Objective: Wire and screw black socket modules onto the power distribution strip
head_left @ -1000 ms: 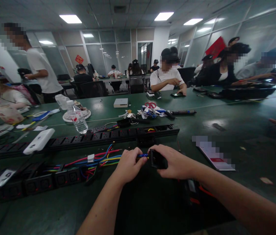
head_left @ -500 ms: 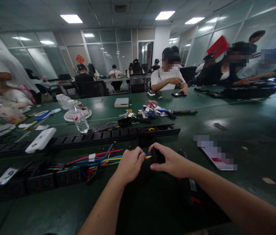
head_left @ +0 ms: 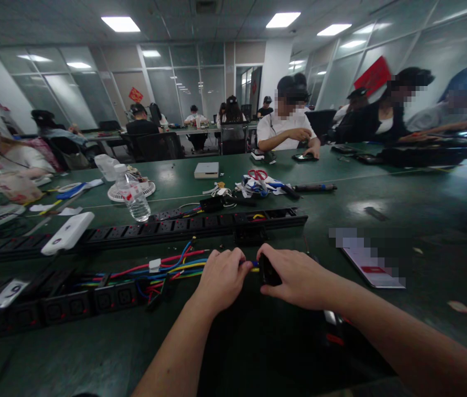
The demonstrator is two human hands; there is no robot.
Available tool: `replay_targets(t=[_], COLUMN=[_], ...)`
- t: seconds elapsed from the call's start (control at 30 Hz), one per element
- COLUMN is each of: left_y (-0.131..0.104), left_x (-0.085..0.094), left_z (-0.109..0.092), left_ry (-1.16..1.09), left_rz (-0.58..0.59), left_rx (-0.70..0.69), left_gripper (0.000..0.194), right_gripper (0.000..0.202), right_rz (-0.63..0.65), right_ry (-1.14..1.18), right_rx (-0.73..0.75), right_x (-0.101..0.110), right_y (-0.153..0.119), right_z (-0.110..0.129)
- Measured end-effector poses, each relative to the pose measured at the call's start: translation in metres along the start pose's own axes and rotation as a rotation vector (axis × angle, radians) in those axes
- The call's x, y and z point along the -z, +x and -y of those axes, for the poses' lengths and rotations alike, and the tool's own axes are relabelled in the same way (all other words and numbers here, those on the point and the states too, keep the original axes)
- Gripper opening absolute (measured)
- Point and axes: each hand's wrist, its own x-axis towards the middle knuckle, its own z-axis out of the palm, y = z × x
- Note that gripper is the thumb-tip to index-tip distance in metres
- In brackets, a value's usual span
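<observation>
Near the lower centre of the frame the left hand [head_left: 221, 278] was curled closed around the ends of a bundle of coloured wires [head_left: 175, 263], its fingertips pinching them where a bit of blue and yellow showed at the knuckles. Just to its right, the right hand [head_left: 295, 275] was closed over a small black socket module [head_left: 269, 272], thumb and fingers gripping its sides, so that module and wire ends met between the two hands above the green table [head_left: 92, 353]. The wires, red, blue, yellow and green, ran leftward from the left hand to a row of black sockets [head_left: 71, 306] lying in the lower left of the frame, with a white numbered tag [head_left: 9, 293] at its far left end. Behind the hands, across the middle of the frame, lay a long black power strip [head_left: 183, 225], and a white box [head_left: 68, 232] rested on its left part. A water bottle [head_left: 133, 193] stood beyond it in the left centre. To the right of the hands lay a paper card [head_left: 371, 259]. People sat along the far side of the table in the upper part of the frame.
</observation>
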Motion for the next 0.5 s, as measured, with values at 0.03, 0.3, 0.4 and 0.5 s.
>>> replay_targets(t=[0.03, 0.3, 0.4, 0.5], left_y=[0.0, -0.003, -0.004, -0.002], left_x=[0.001, 0.006, 0.007, 0.008], left_z=[0.001, 0.005, 0.007, 0.007], left_ry=[0.001, -0.115, -0.134, -0.126], left_rz=[-0.003, -0.001, -0.023, -0.029], left_rx=[-0.008, 0.043, 0.098, 0.097], left_gripper=[0.02, 0.027, 0.029, 0.028], right_gripper=[0.042, 0.047, 0.039, 0.04], right_rz=[-0.011, -0.067, -0.167, -0.171], right_ry=[-0.022, 0.116, 0.163, 0.132], right_rx=[0.01, 0.086, 0.013, -0.016], right_x=[0.002, 0.01, 0.021, 0.03], right_y=[-0.001, -0.004, -0.01, -0.019], right_z=[0.001, -0.021, -0.043, -0.054])
